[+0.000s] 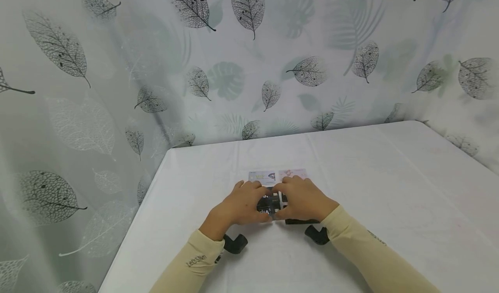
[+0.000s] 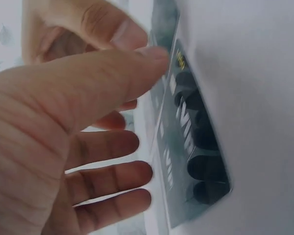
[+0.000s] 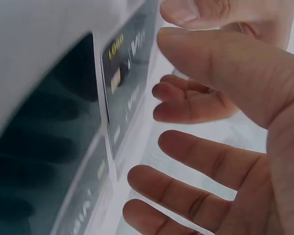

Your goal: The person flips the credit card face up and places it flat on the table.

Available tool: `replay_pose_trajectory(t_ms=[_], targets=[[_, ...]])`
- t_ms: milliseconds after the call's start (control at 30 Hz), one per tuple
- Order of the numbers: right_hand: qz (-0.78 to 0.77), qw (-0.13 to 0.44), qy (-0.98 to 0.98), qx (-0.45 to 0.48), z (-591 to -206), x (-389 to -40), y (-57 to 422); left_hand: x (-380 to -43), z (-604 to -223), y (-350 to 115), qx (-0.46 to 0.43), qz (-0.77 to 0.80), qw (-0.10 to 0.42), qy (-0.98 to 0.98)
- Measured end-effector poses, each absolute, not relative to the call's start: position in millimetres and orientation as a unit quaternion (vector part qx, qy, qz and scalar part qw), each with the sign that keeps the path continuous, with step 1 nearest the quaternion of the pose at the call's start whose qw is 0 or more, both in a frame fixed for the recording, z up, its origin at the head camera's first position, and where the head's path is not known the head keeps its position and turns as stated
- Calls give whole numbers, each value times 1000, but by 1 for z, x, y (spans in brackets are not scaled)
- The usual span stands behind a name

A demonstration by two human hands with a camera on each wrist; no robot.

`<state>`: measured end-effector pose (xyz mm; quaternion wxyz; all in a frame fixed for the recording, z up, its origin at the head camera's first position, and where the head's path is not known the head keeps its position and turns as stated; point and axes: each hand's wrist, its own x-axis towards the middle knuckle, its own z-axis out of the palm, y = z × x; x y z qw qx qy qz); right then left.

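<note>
A black card with VIP lettering (image 1: 269, 204) lies flat on the white table between my two hands. From its left side my left hand (image 1: 244, 201) reaches over it, thumb at the near edge and index finger at the far edge. My right hand (image 1: 302, 198) mirrors this on the right side. In the left wrist view the left thumb (image 2: 122, 73) is stretched out, its tip beside the card edge, and the other fingers are spread. The right wrist view shows loosely extended fingers (image 3: 201, 152) next to the cards. Another dark card (image 1: 300, 221) is partly hidden beneath my right hand.
Behind the hands lie a pale VIP card (image 1: 259, 177) and a pinkish card (image 1: 292, 172), side by side. Black curved pieces (image 1: 235, 243) sit at both wrists. A leaf-patterned curtain (image 1: 249, 68) borders the white table (image 1: 370, 176).
</note>
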<state>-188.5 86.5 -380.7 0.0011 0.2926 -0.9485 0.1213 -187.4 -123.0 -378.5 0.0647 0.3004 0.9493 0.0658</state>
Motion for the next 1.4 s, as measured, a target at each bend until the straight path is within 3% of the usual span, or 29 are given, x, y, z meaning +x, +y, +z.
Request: replay_pose_trajectory(t_ms=[400, 1000, 1400], targets=[[121, -30, -955, 269, -372, -197, 107, -185, -397, -97, 356, 29, 8, 934], [131, -24, -957, 257, -381, -188, 126, -184, -398, -79, 342, -11, 32, 939], [134, -62, -961, 235, -370, -192, 136, -185, -395, -75, 356, -4, 27, 934]])
